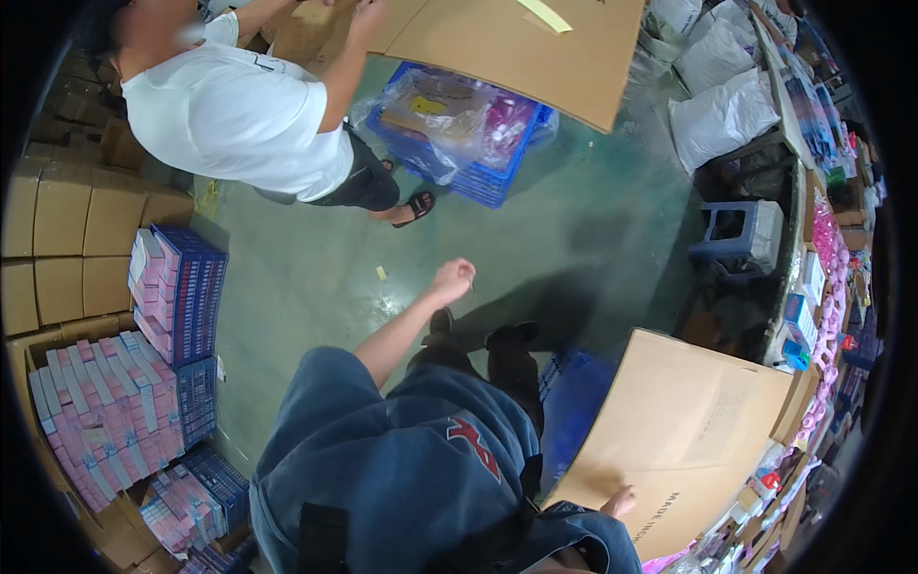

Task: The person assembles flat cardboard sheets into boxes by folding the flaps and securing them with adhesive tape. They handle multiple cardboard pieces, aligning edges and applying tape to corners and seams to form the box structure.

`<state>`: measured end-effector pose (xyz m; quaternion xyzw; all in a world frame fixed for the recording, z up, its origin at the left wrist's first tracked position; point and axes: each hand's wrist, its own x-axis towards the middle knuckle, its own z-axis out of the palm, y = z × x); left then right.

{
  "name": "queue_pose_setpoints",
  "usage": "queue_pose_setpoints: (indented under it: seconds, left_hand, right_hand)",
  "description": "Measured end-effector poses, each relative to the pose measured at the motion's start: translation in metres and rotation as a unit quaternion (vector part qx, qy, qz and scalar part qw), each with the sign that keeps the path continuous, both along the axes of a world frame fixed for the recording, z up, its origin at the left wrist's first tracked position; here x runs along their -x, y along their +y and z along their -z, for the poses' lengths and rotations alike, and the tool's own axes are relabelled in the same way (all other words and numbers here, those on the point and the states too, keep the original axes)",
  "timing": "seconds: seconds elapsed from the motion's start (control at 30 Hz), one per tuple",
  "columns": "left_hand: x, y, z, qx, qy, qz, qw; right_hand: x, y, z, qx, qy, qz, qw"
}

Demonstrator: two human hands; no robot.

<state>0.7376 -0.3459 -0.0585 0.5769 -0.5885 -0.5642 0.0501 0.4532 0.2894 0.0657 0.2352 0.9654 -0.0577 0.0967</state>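
My left hand (pixel 453 280) hangs out in front of me over the green floor (pixel 316 287), its fingers curled into a loose fist with nothing visible in it. My right hand (pixel 620 500) is low at my right side and grips the near edge of a large brown cardboard box (pixel 684 421) that leans against the bench. Only part of this hand shows past my blue shirt (pixel 402 469). A blue crate (pixel 572 387) sits between my legs and the box.
A person in a white shirt (pixel 234 115) bends over a big cardboard sheet (pixel 516 48) at the top. A blue crate of bagged packets (pixel 459 129) lies beside them. Stacked pink and blue small boxes (pixel 124 402) and brown cartons (pixel 62 230) fill the left. A grey stool (pixel 741 230), white sacks (pixel 722 115) and a cluttered bench (pixel 822 277) line the right.
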Motion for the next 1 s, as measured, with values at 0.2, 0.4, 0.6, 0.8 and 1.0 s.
queue_pose_setpoints:
  seconds: [0.2, 0.4, 0.6, 0.8, 1.0]
  left_hand:
    - [-0.028, -0.181, 0.064, 0.382, -0.127, 0.043, 0.914]
    - [-0.018, -0.316, 0.146, 0.511, -0.186, 0.189, 0.817]
    - [-0.004, -0.411, 0.218, 0.445, -0.268, 0.310, 0.796]
    - [-0.008, -0.449, 0.201, 0.397, -0.290, 0.437, 0.754]
    - [0.003, -0.462, 0.196, 0.490, -0.172, 0.360, 0.775]
  right_hand:
    - [-0.131, -0.305, -0.046, 0.228, -0.027, -0.592, 0.772]
    - [-0.174, -0.431, 0.049, 0.391, -0.339, -0.358, 0.777]
    - [-0.138, -0.437, 0.085, 0.304, -0.331, -0.216, 0.867]
    - [-0.132, -0.457, 0.075, 0.337, -0.302, -0.210, 0.867]
    - [-0.180, -0.456, 0.082, 0.366, -0.295, -0.171, 0.866]
